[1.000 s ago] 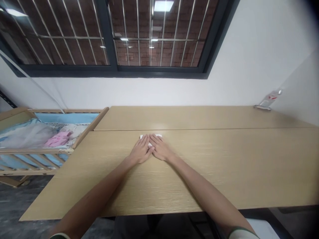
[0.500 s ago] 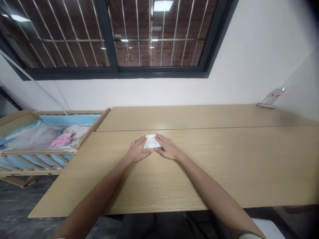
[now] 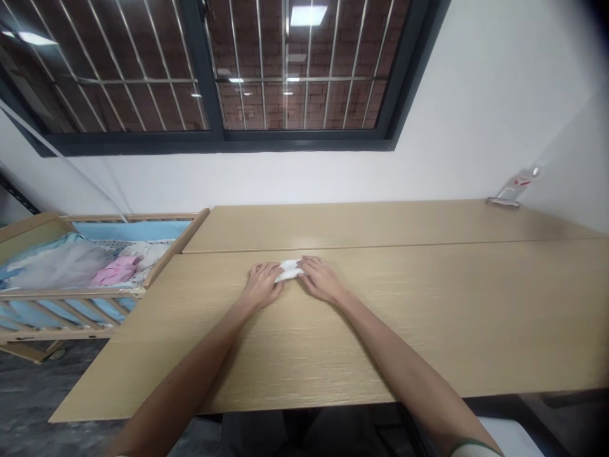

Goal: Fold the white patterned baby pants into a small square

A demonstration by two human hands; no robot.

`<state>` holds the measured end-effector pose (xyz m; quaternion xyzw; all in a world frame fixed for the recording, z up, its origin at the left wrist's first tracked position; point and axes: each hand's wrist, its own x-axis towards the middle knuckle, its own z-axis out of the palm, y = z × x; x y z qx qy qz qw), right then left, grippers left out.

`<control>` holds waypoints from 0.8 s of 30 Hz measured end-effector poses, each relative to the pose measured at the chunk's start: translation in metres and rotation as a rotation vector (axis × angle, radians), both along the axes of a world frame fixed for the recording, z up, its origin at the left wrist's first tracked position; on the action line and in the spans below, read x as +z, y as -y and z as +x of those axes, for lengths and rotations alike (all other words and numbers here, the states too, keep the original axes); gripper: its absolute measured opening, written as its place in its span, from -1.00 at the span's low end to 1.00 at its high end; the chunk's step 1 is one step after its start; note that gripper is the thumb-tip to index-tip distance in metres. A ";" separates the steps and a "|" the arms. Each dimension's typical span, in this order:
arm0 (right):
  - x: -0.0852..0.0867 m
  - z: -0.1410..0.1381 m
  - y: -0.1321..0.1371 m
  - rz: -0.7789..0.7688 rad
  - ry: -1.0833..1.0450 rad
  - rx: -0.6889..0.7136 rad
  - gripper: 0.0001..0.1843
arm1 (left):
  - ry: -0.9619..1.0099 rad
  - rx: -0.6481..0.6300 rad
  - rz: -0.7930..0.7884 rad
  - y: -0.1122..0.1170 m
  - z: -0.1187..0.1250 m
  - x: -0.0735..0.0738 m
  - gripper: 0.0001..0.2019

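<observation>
A small white folded cloth (image 3: 288, 270) lies on the light wooden table (image 3: 428, 317), near the seam between its two boards. My left hand (image 3: 261, 287) grips its left end with curled fingers. My right hand (image 3: 322, 280) grips its right end the same way. The cloth is bunched and slightly raised between the two hands, and most of it is hidden under my fingers.
A wooden baby cot (image 3: 95, 270) with blue lining and pink and white fabric stands against the table's left side. A small clear stand with a red mark (image 3: 511, 189) sits at the far right corner by the wall. A barred window is above.
My hands went from lying flat over the cloth to spreading apart, then closed in on its two ends. The cloth now looks narrower and bunched.
</observation>
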<state>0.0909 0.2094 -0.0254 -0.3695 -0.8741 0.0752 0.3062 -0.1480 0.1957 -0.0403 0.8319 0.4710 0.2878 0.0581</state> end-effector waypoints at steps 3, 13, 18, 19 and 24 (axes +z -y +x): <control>0.008 -0.001 0.008 -0.117 -0.151 -0.033 -0.64 | 0.091 -0.008 -0.010 0.009 -0.003 0.013 -0.68; 0.013 -0.007 0.018 -0.806 -0.679 0.129 -0.01 | 0.510 0.143 -0.231 0.025 0.005 0.027 -0.61; 0.010 -0.008 0.014 -0.884 -0.814 -0.056 0.02 | 0.616 0.143 -0.407 0.020 -0.001 0.022 -0.64; 0.009 -0.007 0.013 -0.882 -0.845 -0.099 -0.01 | 0.621 0.137 -0.448 0.021 -0.002 0.021 -0.59; 0.002 -0.006 0.010 -0.884 -0.863 -0.205 -0.21 | 0.530 0.077 -0.599 0.033 -0.004 0.019 -0.41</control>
